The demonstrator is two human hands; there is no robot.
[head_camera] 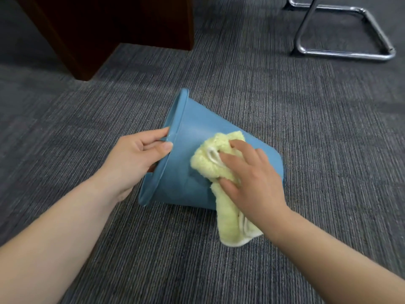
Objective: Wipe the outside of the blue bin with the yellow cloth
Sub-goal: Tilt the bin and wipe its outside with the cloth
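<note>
The blue bin (pixel 192 128) lies on its side on the grey carpet, its open mouth turned to the left. My left hand (pixel 140 159) grips the bin's rim, thumb on the outside and fingers curled inside the mouth. A fluffy yellow cloth (pixel 210 159) is bunched on the bin's outer wall, with one end hanging down to the carpet. My right hand (pixel 249 176) lies on the cloth with its fingers curled into the folds, pressing it against the bin. The bin's base is hidden behind my right hand.
A dark wooden desk panel (pixel 122 29) stands at the back left. The chrome base of a chair (pixel 341 53) sits at the back right. Grey ribbed carpet (pixel 306 128) stretches all around the bin.
</note>
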